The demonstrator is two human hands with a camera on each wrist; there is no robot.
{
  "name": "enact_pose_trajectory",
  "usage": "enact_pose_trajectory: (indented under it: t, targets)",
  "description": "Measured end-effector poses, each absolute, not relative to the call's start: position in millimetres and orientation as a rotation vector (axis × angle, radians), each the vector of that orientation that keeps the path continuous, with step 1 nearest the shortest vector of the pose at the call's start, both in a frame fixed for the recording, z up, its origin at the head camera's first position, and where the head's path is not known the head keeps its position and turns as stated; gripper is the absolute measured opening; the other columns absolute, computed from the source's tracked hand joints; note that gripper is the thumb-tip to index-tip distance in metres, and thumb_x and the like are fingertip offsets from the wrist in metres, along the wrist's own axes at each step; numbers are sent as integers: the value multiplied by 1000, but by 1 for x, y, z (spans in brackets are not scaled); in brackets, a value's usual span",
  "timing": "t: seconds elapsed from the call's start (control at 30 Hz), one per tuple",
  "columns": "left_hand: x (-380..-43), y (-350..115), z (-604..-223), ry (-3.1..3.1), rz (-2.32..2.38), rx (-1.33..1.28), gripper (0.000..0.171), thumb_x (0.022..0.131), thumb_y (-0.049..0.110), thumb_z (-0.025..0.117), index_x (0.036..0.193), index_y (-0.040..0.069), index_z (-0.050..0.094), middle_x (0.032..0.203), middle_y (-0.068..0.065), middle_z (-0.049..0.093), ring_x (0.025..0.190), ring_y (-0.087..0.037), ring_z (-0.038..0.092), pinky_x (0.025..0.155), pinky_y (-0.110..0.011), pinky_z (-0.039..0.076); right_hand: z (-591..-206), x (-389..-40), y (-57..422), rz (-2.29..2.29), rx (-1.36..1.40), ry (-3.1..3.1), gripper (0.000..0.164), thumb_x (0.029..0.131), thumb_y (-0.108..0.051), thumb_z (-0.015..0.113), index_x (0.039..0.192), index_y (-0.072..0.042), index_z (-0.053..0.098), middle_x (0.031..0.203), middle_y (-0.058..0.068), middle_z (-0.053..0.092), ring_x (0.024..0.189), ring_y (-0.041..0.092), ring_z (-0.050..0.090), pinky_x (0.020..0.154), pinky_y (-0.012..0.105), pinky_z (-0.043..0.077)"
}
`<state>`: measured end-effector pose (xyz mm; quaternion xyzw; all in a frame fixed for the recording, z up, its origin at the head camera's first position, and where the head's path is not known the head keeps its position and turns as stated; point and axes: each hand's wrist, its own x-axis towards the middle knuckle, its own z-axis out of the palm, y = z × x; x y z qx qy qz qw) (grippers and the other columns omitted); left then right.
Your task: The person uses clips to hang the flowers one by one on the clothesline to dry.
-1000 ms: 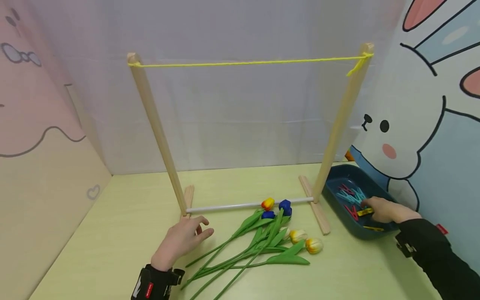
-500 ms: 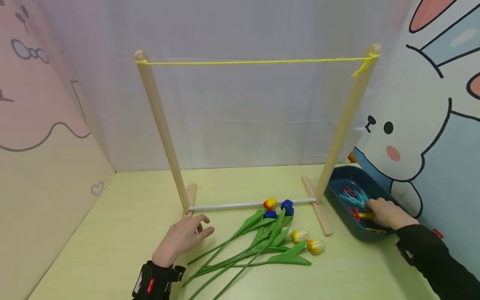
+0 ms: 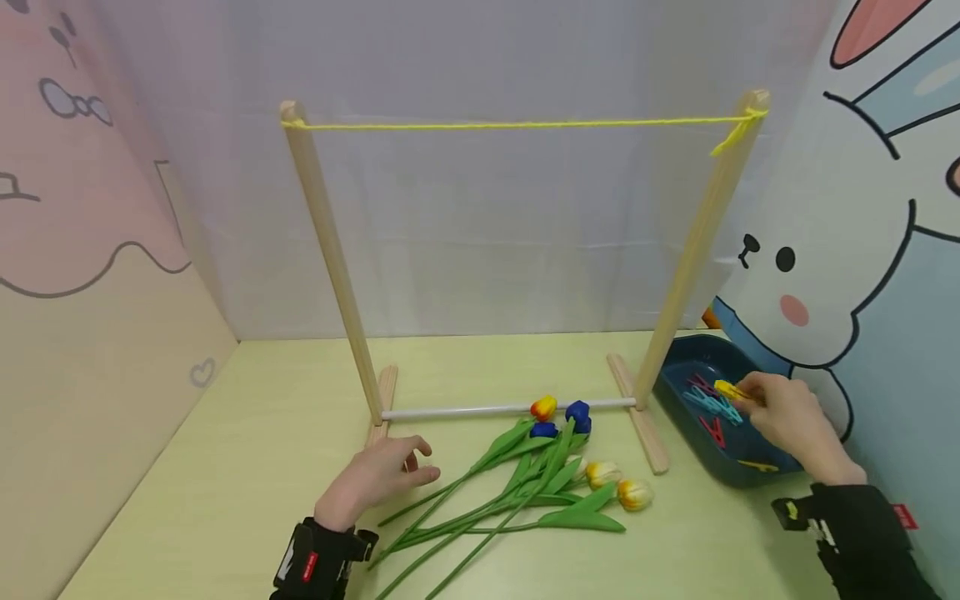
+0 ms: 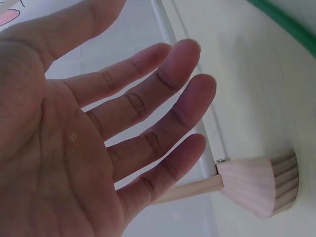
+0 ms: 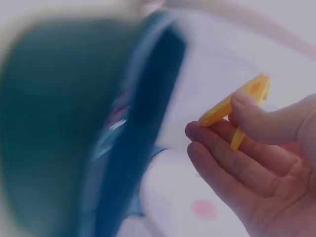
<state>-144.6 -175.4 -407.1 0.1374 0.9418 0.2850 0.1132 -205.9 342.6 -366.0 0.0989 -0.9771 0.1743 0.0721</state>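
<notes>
My right hand [image 3: 795, 421] pinches a yellow clothespin [image 5: 247, 101] between thumb and fingers, above the dark blue basin [image 3: 693, 433]. Red, blue and yellow clothespins lie in that basin, among them a light blue one [image 3: 712, 407]. On the left, my left hand [image 3: 378, 479] holds nothing; its fingers are loosely bent in the left wrist view, near the frame's left foot [image 4: 256, 185]. Right of it, several artificial tulips with green stems [image 3: 480, 504] lie on the table, some heads yellow-white [image 3: 634, 495], others blue [image 3: 578, 415] or orange-red [image 3: 544, 407].
A wooden frame stands behind the tulips, with a left post [image 3: 330, 258], a right post [image 3: 701, 250] and a white bar [image 3: 457, 412] low down. A yellow string [image 3: 517, 126] runs taut between the post tops. Printed walls border the table [image 3: 247, 467].
My right hand has risen out of the basin with the yellow clothespin. The left hand keeps its place beside the tulips, and the head view has shifted slightly.
</notes>
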Motion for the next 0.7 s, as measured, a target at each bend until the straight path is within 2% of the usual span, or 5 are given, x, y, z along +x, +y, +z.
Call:
enact_pose_trajectory:
  t: [0.17, 0.23, 0.3, 0.43, 0.7]
  targets:
    - [-144, -174, -410, 2672, 858, 490, 33, 93, 31, 73, 111, 4, 67, 90, -6, 66, 80, -18, 60, 68, -37, 49, -361, -193, 292, 707, 301, -2780, 12, 90, -3, 72, 97, 6, 69, 92, 26, 73, 79, 38, 71, 66, 46, 58]
    - [-145, -174, -411, 2663, 845, 508, 30, 92, 29, 74, 108, 4, 68, 90, -6, 66, 81, -19, 61, 69, -38, 49, -365, -190, 269, 838, 348, -2749, 11, 89, -3, 74, 97, 3, 71, 93, 23, 75, 83, 36, 74, 68, 40, 60]
    - [-145, -173, -412, 2653, 837, 513, 28, 91, 27, 75, 105, 5, 69, 90, -6, 67, 82, -20, 61, 71, -39, 50, -369, -190, 248, 974, 403, -2727, 12, 89, -3, 75, 98, 3, 71, 94, 20, 75, 84, 31, 75, 69, 29, 61]
    - [-145, -171, -413, 2619, 839, 528, 27, 89, 27, 77, 103, 5, 69, 91, -6, 68, 83, -21, 62, 71, -38, 50, -375, -194, 218, 1181, 470, -2703, 12, 90, -5, 73, 99, 2, 71, 95, 17, 75, 81, 21, 74, 72, 16, 56]
    - [-142, -169, -415, 2602, 866, 558, 20, 86, 21, 80, 93, 6, 68, 79, -2, 62, 68, -13, 54, 61, -29, 44, -383, -194, 202, 1249, 494, -2689, 10, 89, -9, 76, 93, -3, 69, 92, 11, 74, 79, 14, 71, 72, 18, 55]
